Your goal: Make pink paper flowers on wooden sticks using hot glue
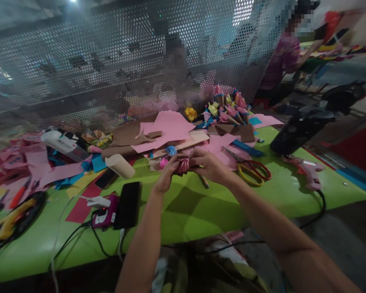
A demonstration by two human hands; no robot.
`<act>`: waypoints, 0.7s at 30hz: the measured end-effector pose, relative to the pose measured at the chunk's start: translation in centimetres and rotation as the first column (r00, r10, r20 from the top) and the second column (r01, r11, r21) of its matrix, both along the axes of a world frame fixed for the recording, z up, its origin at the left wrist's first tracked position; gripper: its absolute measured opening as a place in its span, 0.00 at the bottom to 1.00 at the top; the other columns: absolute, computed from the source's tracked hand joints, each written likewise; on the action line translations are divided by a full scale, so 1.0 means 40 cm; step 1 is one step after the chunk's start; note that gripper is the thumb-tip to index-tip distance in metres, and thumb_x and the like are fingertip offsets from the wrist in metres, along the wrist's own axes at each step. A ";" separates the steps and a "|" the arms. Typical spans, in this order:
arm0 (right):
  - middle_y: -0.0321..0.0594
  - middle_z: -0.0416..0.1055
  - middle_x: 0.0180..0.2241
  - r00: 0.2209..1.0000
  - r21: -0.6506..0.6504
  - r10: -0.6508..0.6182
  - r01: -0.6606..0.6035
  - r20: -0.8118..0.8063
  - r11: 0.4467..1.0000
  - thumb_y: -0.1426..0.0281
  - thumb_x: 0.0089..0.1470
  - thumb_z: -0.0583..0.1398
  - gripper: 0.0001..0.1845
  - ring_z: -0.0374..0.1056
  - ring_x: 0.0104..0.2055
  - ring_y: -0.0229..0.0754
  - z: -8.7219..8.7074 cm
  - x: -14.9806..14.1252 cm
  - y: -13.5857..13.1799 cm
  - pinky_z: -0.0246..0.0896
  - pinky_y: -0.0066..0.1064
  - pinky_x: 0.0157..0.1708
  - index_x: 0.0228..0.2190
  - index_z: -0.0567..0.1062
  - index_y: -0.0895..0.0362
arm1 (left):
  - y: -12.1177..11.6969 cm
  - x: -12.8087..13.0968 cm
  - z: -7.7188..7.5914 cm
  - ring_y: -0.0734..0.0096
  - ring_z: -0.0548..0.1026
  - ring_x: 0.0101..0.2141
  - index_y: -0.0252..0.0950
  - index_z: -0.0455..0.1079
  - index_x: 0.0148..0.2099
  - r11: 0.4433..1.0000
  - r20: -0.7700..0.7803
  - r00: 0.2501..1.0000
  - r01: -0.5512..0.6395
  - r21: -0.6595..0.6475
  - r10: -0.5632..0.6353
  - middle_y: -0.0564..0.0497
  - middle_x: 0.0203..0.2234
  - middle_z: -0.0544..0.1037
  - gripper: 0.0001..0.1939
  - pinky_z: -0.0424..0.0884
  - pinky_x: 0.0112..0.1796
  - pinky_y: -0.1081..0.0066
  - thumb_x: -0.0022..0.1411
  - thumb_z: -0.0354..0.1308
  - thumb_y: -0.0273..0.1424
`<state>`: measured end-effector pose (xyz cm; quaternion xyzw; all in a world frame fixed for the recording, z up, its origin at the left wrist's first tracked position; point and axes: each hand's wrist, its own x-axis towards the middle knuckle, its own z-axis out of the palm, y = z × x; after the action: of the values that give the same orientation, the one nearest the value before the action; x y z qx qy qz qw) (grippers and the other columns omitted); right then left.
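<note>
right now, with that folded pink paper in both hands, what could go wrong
The right forearm might knock the scissors beside it. The glue gun could fall if its cord, hanging off the table, gets snagged. If the left hand and right hand pinch too hard, the folded paper may get crushed.

A glossy green tabletop (201, 224) is occupied at the left by a black smartphone (128, 205) and a magenta power strip (110, 213). Scissors (243, 162) and a corded glue gun (311, 173) are laid farther right.
</note>
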<state>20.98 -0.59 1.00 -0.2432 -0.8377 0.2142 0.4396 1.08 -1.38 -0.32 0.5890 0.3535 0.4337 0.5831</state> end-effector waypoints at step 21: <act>0.39 0.73 0.34 0.987 -0.150 -0.125 0.109 -0.100 0.983 0.70 0.56 0.65 0.06 0.67 0.32 0.38 0.027 -0.001 -0.016 0.62 0.27 0.31 0.36 0.76 0.57 | -0.005 -0.003 0.029 0.67 0.67 0.35 0.37 0.71 0.42 0.985 -0.191 0.978 -0.048 0.165 0.079 0.51 0.32 0.73 0.16 0.64 0.38 0.69 0.61 0.54 0.43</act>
<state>20.92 -1.23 2.08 -0.3112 -0.7790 0.2609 0.4778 0.95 -1.57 0.83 0.6620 0.3923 0.4188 0.4822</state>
